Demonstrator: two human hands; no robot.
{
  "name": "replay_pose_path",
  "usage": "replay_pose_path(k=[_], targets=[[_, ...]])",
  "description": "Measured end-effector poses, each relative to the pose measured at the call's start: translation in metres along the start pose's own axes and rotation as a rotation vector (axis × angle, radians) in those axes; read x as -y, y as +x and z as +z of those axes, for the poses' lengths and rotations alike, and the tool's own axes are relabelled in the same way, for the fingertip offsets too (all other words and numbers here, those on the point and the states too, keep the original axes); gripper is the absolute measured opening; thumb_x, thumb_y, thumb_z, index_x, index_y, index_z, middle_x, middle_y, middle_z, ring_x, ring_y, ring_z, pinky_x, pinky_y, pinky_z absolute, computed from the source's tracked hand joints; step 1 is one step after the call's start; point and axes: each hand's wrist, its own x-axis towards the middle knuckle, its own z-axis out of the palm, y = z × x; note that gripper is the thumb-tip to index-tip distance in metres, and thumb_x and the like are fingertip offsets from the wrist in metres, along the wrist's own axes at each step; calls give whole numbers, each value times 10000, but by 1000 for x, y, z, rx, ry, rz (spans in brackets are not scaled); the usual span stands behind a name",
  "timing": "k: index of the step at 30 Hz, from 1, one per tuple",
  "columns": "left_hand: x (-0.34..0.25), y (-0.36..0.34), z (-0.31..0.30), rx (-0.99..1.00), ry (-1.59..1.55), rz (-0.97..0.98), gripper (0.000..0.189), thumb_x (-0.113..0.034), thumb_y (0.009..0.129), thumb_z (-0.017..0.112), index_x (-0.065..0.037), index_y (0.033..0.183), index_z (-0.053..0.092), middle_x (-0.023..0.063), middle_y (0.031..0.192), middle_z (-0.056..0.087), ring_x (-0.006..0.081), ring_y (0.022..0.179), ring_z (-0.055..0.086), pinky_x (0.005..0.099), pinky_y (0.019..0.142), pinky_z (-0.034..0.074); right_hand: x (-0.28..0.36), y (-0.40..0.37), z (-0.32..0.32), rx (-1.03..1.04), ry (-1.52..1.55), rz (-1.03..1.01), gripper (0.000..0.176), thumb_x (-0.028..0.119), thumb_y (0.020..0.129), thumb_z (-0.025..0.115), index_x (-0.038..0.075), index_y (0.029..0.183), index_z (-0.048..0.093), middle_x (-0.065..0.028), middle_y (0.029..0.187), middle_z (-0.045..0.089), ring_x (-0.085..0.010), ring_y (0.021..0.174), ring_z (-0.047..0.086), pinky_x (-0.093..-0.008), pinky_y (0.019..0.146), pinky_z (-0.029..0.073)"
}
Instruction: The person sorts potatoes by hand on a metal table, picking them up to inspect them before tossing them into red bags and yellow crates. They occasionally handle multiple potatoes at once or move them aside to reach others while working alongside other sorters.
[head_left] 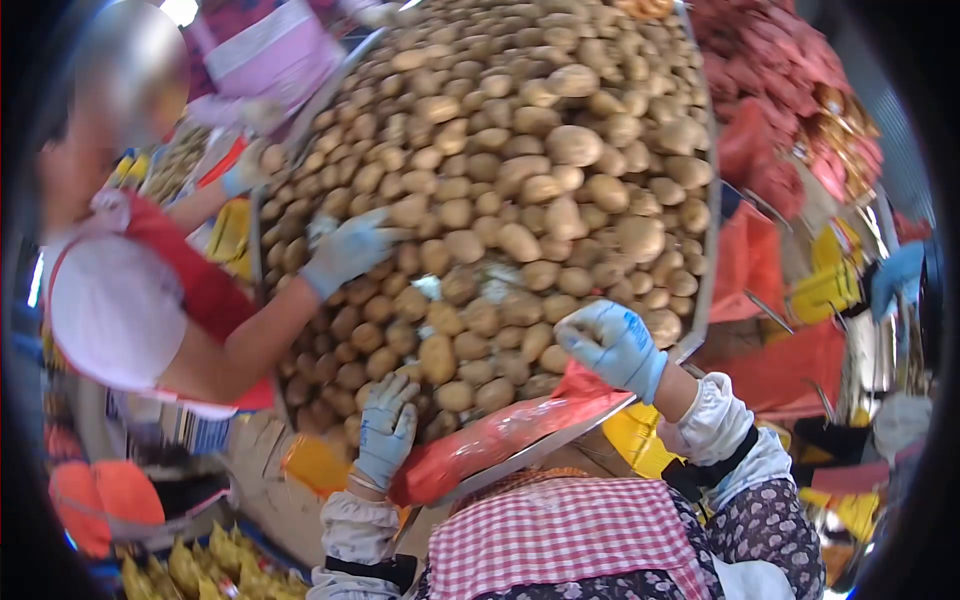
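A wide heap of potatoes (520, 240) fills a metal-edged sorting table in front of me. My left hand (388, 430), in a pale blue glove, lies at the near edge of the heap with its fingers stretched out over the potatoes. My right hand (615, 350), gloved alike, is curled closed above the near right part of the heap. Whether anything is inside its fingers is hidden. Red plastic sheeting (500, 440) covers the table's near edge between my hands, its right end just below my right hand.
A co-worker in a red apron (190, 255) reaches a gloved hand (350, 250) into the heap from the left. Another person (275, 60) stands at the far left. Filled red mesh sacks (760, 60) pile up at the right. Yellow crates (825, 270) stand below them.
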Motion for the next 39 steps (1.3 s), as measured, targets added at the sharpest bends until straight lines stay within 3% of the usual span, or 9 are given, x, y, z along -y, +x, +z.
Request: replay_pose_path(k=[3,6,10,12,19,23,25,36,39], targets=[[-16,-33,-31,-463,-529,-524,355,-126,962,458,6,1281,539,165,1322,544,282,1269,469,363,1056,372,29,17,36,201,-181,-41,292,302,862,633,73,1040,668,-150,808,674,-335,791,646,-420,724,514],[9,-73,-23,-631,-544,-579,378,-123,982,412,26,1320,493,165,1338,525,259,1252,483,331,1053,370,35,38,91,615,-390,103,342,324,849,630,86,1094,650,-163,883,672,-357,849,633,-442,773,507],[11,-93,-10,-623,-496,-718,395,-118,963,434,13,1332,484,163,1370,492,265,1252,478,333,1047,374,58,35,143,619,-364,-126,303,290,863,597,119,1110,633,-159,1050,647,-335,1003,599,-417,876,482],[4,-84,1,-482,-471,-642,504,-212,918,512,-9,1374,441,175,1413,433,327,1303,410,408,1095,311,51,40,151,523,-3,-74,352,241,845,604,132,1180,607,-169,1158,603,-349,1083,565,-421,915,462],[4,-44,21,-72,186,-352,650,-368,833,596,-125,1408,416,217,1447,361,421,1362,281,535,1136,162,74,108,166,620,-731,-146,617,207,766,704,144,1325,451,-147,1354,476,-312,1109,583,-427,912,486],[16,-52,11,-51,114,-286,651,-357,832,596,-90,1398,418,214,1451,359,412,1363,286,535,1133,168,61,112,153,578,-479,-118,521,210,770,693,113,1252,519,-167,1244,566,-316,1029,626,-397,836,516],[11,-53,-8,-179,-553,-425,652,-344,834,594,-51,1388,413,208,1450,366,401,1356,304,535,1130,176,47,109,142,557,-262,89,509,236,771,674,98,1242,540,-171,1210,587,-312,1054,618,-390,873,502],[-8,3,37,15,71,-319,788,-357,776,645,-86,1451,343,143,1505,297,477,1380,186,552,1147,137,52,67,170,436,-363,-52,655,319,747,715,59,1308,496,-187,1240,568,-363,1144,554,-427,984,436],[2,6,34,-118,-89,-296,736,-257,788,650,-76,1441,361,147,1477,343,461,1373,221,516,1145,182,45,79,165,445,6,175,515,325,828,675,83,1263,546,-110,1063,670,-361,903,651,-412,829,530]])
